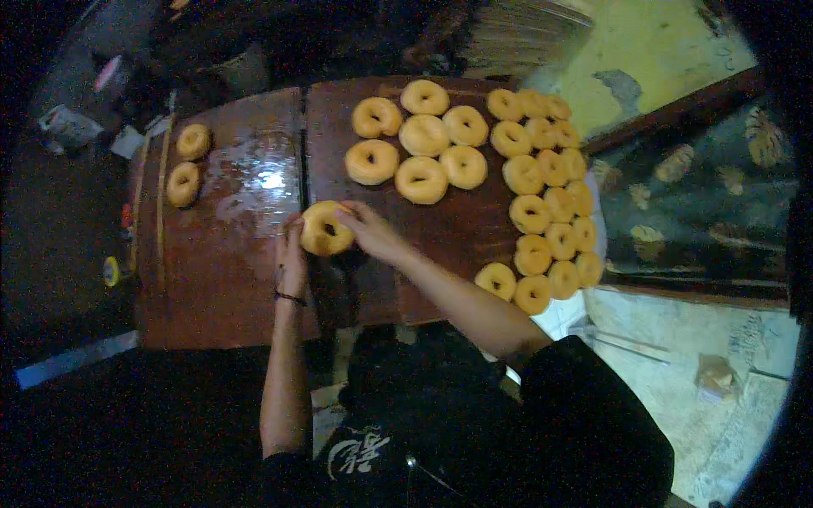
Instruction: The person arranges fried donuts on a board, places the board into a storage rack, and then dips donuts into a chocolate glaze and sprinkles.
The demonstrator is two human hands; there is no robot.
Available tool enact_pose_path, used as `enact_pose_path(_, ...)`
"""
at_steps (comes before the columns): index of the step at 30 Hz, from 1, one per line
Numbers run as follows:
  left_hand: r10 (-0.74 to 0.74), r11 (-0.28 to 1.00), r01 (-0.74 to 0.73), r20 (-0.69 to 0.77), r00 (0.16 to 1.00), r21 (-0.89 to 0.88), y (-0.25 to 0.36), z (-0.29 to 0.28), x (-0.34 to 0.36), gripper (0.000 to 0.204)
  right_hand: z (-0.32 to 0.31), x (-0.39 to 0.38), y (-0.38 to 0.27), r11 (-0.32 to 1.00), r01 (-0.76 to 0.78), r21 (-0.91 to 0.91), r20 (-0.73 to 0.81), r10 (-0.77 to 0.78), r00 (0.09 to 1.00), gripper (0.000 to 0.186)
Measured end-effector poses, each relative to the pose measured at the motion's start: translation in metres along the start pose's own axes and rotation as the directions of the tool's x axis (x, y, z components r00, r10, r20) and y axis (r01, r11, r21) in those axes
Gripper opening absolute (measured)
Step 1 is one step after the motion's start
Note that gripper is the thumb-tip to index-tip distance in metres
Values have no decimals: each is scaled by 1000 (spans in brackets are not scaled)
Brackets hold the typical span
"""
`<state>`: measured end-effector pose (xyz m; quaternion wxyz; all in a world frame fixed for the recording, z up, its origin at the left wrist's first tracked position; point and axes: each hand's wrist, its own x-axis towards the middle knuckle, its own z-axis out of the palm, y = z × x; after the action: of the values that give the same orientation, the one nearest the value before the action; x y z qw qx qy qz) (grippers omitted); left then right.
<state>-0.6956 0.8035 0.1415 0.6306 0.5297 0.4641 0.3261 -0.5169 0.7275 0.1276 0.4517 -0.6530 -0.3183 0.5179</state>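
Note:
Between my two hands, above the table's near middle, is a golden ring doughnut. My left hand grips its left edge, while my right hand has fingers on its right edge. Both hands are closed on it; some fingertips are hidden behind the ring. Beyond my right hand lies a loose group of ring doughnuts, several of them touching. Two more doughnuts sit one behind the other at the table's left.
Many doughnuts stand in packed rows along the right side. The brown tabletop has a seam and a shiny patch. A patterned dark cloth lies further right. A yellow roll is by the left edge.

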Motion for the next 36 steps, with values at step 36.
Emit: enact_pose_path(36, -708, 669, 515, -250, 661, -535, -135, 195, -378, 36, -333, -7, -25, -5, 361, -932, 341, -340, 876, 56)
